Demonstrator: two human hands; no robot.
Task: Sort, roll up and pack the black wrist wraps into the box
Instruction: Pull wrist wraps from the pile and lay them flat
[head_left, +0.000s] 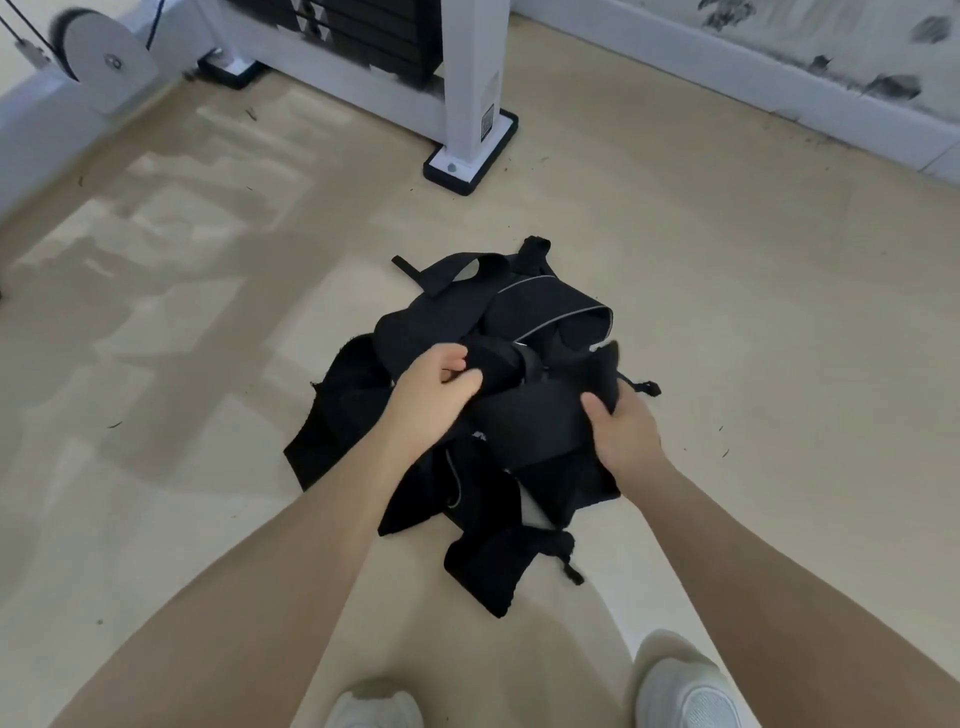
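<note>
On floor (727, 312), middle, near foot of white gym machine (470, 156): tangled heap of black wrist wraps (431, 332). Left hand (434, 384) pinches one strap end, fingers curled around it; right hand (623, 431) grips another wrap edge, thumb on top. Both probably pull apart to separate pieces for sorting. Box not visible. White shoes (685, 691) at bottom edge. No wrap rolled yet

Beige floor (727, 312) (black wraps (498, 571) heaped)

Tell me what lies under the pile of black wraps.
The pile of black wraps lies on the beige floor; a pale patch shows through one gap. Anything else beneath is covered. Left hand and right hand grip wraps.
</note>
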